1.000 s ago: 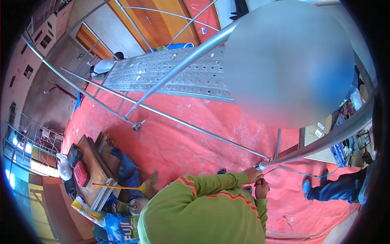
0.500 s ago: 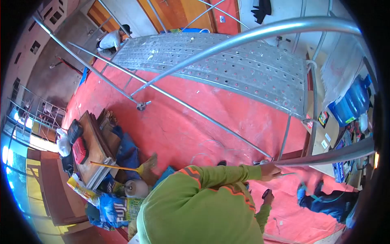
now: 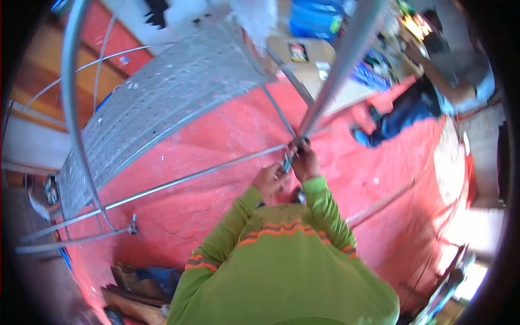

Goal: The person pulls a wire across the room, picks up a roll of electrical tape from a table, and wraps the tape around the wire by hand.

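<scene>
One camera looks down from the person's head.
It faces forward and down. The green shirt (image 3: 287, 265) is near and big. The left hand (image 3: 269, 180) and right hand (image 3: 306, 164) are a bit farther, close to the middle. Past them is the red floor sheet (image 3: 390, 179), and the long edge of the grey platform (image 3: 162, 103) slants across the upper left.
</scene>
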### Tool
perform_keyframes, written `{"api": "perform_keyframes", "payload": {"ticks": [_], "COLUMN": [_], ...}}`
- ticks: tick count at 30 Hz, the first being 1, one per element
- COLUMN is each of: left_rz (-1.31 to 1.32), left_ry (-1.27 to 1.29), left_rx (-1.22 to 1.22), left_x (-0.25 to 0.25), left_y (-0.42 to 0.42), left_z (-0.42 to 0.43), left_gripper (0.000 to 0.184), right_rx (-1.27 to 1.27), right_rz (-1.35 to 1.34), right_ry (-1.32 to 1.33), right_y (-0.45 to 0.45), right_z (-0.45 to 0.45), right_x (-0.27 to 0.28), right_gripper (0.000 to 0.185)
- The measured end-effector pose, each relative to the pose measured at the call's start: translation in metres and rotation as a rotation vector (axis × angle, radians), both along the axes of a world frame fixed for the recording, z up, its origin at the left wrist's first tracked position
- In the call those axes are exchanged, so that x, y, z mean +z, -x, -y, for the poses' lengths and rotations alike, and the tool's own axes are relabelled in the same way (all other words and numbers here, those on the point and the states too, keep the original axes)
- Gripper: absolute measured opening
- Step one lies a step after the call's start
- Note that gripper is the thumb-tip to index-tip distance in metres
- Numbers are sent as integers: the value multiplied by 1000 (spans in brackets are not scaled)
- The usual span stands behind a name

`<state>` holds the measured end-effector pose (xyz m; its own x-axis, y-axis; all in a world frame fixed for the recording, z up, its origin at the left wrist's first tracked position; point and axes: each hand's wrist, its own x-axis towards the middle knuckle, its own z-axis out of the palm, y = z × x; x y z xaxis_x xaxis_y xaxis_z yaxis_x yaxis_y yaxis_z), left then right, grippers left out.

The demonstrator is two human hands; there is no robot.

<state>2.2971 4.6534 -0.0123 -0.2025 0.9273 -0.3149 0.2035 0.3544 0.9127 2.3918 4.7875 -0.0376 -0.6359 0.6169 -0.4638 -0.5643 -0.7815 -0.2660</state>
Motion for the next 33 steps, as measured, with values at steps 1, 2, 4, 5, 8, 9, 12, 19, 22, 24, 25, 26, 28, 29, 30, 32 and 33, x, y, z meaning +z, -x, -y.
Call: {"api": "perform_keyframes", "payload": {"ticks": [1,2,4,5,8,9,12,19,22,24,25,26,28,29,30,32,33], "left_rz": [357,702,1096,1290,1328,1347,1290,632,163,-132,-13,107,457,682,906,1029,1090], "left_ry": [82,156,177,180,17,-32,-65,-87,-269,-390,-390,-391,-285,-179,-71,48,111], "left_rx": [6,30,25,31,-134,-209,-111,284,360,428,452,472,450,400,336,242,183], "left_x": [15,25,16,10,-31,-36,-47,-19,-19,-19,-19,-18,-19,-18,-18,-6,-2], "left_y": [5,8,5,5,-4,-7,-12,-17,-27,-33,-32,-31,-24,-14,-4,6,10], "left_z": [2,7,10,11,16,15,11,9,14,17,19,20,23,25,27,30,29], "left_gripper": [37,38,38,38,36,36,23,14,11,11,12,12,16,18,20,24,26], "right_rx": [32,68,19,12,54,52,27,-76,-122,-141,-129,-121,-97,-83,-74,-49,-46], "right_rz": [-85,-131,-120,-131,-145,-158,-164,-130,-101,-10,-15,-19,-33,-44,-56,-67,-69], "right_ry": [-26,-27,85,97,134,121,58,119,86,113,116,118,133,144,149,123,107], "right_y": [1,4,5,4,-4,-6,-8,-5,0,8,12,15,18,20,22,27,28], "right_z": [-2,3,6,7,7,6,3,-10,-8,-8,-7,-6,-1,1,3,9,11], "right_x": [-2,2,22,25,23,22,22,-17,-30,-31,-29,-26,-26,-25,-24,-27,-28], "right_gripper": [11,13,10,8,5,5,6,4,7,7,7,6,6,7,7,7,7]}}
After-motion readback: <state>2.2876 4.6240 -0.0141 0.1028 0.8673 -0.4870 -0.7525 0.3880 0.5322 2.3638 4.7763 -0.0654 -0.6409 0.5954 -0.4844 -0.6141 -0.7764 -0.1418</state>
